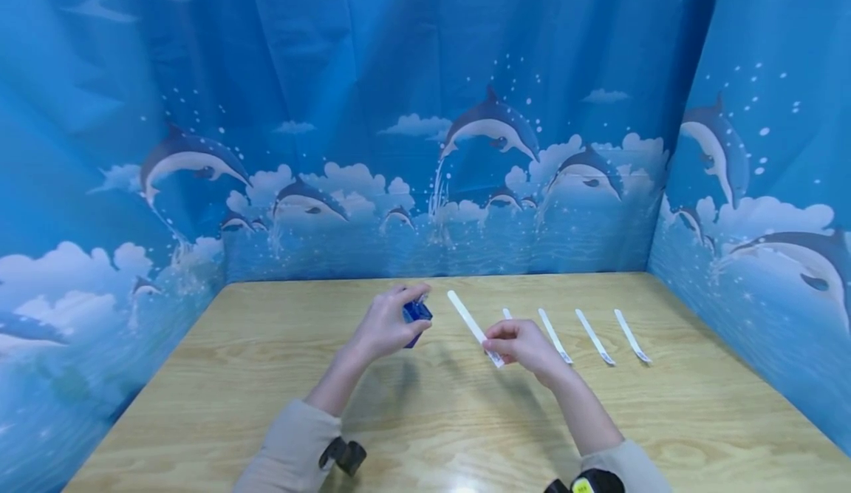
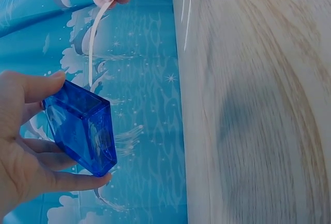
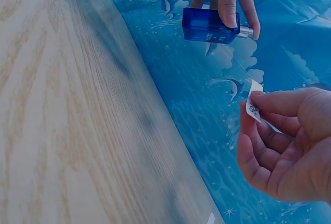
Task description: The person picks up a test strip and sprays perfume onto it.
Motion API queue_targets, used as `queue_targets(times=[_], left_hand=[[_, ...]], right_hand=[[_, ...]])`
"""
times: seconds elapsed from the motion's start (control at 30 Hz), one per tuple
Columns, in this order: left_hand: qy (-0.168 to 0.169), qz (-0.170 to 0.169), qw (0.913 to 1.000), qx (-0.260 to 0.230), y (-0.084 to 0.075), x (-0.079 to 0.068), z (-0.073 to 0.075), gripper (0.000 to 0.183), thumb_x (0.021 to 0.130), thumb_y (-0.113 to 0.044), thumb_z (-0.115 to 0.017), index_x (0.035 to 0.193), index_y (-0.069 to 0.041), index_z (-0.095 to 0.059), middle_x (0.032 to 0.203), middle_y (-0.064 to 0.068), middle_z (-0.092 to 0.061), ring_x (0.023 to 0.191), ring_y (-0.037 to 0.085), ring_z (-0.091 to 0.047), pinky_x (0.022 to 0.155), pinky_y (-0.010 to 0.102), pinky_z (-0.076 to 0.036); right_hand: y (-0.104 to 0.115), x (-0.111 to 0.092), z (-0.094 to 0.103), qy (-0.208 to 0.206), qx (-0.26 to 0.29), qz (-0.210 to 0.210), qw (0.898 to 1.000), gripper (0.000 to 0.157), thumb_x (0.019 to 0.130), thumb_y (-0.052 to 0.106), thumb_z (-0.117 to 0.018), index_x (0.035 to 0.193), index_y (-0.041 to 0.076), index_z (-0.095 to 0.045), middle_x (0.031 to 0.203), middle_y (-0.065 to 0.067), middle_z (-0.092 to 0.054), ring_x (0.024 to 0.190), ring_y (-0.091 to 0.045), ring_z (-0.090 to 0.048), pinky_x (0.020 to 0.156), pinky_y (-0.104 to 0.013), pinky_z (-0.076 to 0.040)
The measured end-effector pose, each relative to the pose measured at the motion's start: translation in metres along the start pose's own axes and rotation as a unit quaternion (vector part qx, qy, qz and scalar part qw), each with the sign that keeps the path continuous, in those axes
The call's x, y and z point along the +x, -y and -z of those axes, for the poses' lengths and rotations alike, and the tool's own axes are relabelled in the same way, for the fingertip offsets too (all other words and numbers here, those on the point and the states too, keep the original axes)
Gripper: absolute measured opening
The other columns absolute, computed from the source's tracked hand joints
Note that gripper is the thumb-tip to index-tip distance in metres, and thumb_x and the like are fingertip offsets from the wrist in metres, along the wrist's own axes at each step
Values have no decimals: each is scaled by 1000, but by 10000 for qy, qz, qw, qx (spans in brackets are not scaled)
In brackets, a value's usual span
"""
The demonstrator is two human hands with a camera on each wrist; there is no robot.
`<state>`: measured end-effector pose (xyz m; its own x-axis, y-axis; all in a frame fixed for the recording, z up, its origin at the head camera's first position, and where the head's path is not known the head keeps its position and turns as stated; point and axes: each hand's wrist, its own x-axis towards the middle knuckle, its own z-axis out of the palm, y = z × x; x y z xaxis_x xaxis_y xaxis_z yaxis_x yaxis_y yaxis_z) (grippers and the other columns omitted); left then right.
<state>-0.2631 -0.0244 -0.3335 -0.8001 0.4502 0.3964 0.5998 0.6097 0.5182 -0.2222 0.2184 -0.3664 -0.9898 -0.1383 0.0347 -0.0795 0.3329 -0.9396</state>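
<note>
My left hand (image 1: 385, 321) holds a blue glass perfume bottle (image 1: 412, 324) above the table, between thumb and fingers. In the right wrist view the index fingertip touches the silver spray top (image 3: 247, 31) of the bottle (image 3: 209, 26). My right hand (image 1: 524, 345) pinches the near end of a white paper test strip (image 1: 467, 318) between thumb and fingers. Its long free end points away from me, to the right of the bottle and apart from it. Dark writing marks the pinched end (image 3: 253, 108). In the left wrist view the strip (image 2: 92, 48) looks bent.
Several more white strips (image 1: 595, 338) lie in a spaced row on the wooden table (image 1: 233, 375), right of and beyond my right hand. Blue dolphin-print curtains (image 1: 372, 109) stand behind the table and along its sides.
</note>
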Motion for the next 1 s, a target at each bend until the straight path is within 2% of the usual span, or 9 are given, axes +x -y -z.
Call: queue_targets(times=[0.23, 0.47, 0.67, 0.83, 1.0], left_hand=[[-103, 101, 9999, 2, 3, -1, 3, 52, 80, -20, -73, 129, -15, -55, 118, 12, -60, 98, 28, -60, 76, 40, -52], [-309, 142, 9990, -292, 11, -2, 5, 54, 80, -18, -74, 130, -15, -55, 124, 7, -59, 114, 27, -53, 90, 45, -46], [-397, 130, 9979, -502, 14, -6, 7, 56, 81, -15, -73, 133, -14, -52, 128, 9, -55, 119, 29, -49, 94, 48, -42], [-440, 464, 9950, -765, 18, -9, 7, 64, 82, -12, -71, 139, -17, -44, 137, 10, -47, 125, 31, -42, 97, 50, -39], [-444, 1059, 9893, -899, 19, -11, 10, 81, 80, -17, -74, 147, -20, -28, 141, 15, -41, 123, 37, -42, 94, 50, -41]], right_hand=[[1, 0, 3, -65, 2, -69, 10000, 18, 84, 6, -65, 95, -8, -64, 75, -2, -62, 65, -12, -52, 61, -28, -48], [0, 1, 4, -194, 88, -157, 9996, 19, 83, 6, -64, 96, -8, -64, 76, -3, -64, 68, -12, -56, 62, -31, -50], [-2, 2, 7, -299, 216, -266, 9990, 19, 84, 7, -64, 96, -7, -64, 76, -1, -63, 69, -12, -55, 59, -29, -47], [-4, 2, 9, -321, 249, -284, 9988, 19, 83, 8, -65, 95, -7, -64, 73, 1, -62, 67, -11, -52, 55, -25, -44], [-8, 3, 9, -367, 286, -273, 9985, 19, 83, 6, -65, 95, -8, -64, 72, 1, -61, 67, -10, -52, 53, -23, -44]])
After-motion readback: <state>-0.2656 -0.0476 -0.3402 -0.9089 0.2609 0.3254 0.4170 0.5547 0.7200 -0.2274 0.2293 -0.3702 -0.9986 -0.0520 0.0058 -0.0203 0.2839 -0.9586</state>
